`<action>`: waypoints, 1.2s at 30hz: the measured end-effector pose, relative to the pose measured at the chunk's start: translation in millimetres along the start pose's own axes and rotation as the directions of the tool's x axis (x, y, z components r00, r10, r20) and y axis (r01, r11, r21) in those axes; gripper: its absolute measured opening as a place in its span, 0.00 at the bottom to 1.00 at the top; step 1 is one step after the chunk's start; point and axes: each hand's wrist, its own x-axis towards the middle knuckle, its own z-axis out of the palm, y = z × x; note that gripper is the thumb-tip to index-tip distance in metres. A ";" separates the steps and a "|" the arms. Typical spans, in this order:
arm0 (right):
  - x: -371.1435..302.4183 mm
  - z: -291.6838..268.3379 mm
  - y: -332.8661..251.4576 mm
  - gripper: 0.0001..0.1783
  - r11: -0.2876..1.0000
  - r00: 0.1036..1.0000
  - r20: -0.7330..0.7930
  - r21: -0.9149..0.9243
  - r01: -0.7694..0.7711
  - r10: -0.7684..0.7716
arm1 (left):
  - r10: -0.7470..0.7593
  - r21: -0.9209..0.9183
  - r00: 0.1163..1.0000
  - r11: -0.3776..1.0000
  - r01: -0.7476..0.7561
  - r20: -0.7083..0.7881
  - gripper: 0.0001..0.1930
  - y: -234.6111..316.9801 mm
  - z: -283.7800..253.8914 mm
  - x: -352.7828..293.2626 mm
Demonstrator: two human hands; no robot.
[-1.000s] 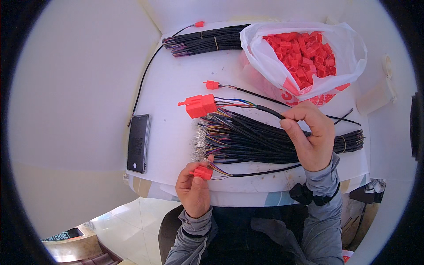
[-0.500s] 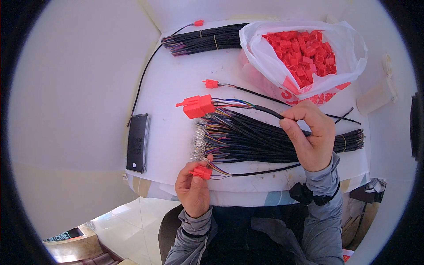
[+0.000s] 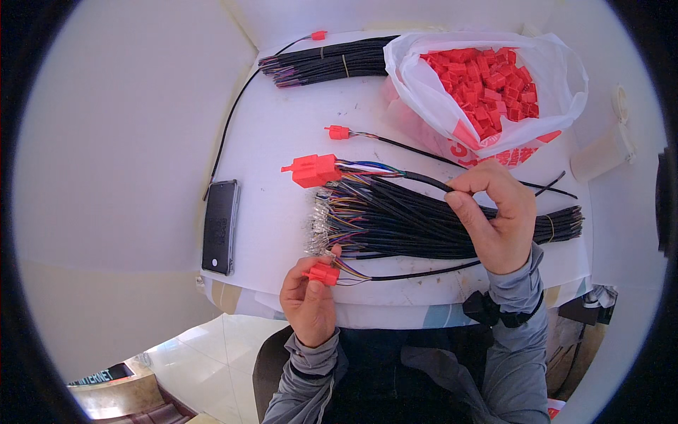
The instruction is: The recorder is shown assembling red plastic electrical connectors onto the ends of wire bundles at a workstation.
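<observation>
Left hand (image 3: 309, 305) pinches a red connector (image 3: 326, 274), lower centre of the frame; right hand (image 3: 501, 220) pinches a black cable (image 3: 426, 179), right of centre; connector looks light, stiff, best gripped by its sides; thin wires (image 3: 351, 270) look fragile; cable springy

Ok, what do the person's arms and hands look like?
The left hand and right hand are ungloved. The sleeves are long and grey. A bulky black band circles the right one, a thin dark band the left.

Bright diffuse light across white tabletop (image 3: 282, 127), glare on floor tiles (image 3: 205, 360), fisheye-bowed edges, blackened corners
</observation>
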 end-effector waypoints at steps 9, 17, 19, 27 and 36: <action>-0.7 0.6 0.0 0.06 1.000 1.000 0.002 0.011 0.007 -0.007 | 0.011 -0.010 1.000 1.000 -0.011 0.004 0.15 -0.9 -1.3 0.0; -1.2 1.4 0.1 0.06 1.000 1.000 -0.003 0.024 -0.005 0.005 | 0.011 -0.006 1.000 1.000 -0.011 0.002 0.15 -0.3 0.4 0.1; -1.7 1.1 0.7 0.06 1.000 1.000 -0.004 0.024 -0.012 0.012 | 0.008 -0.003 1.000 1.000 -0.008 0.002 0.15 -0.8 0.2 0.3; -1.5 1.5 1.4 0.06 1.000 1.000 -0.002 0.012 -0.002 0.002 | 0.004 0.009 1.000 1.000 -0.004 0.000 0.15 -0.8 -1.5 -0.2; -1.6 7.4 16.5 0.06 0.992 0.999 -0.026 -0.127 -0.029 0.026 | 0.037 0.036 0.999 0.999 -0.038 0.016 0.13 -1.8 -3.4 0.3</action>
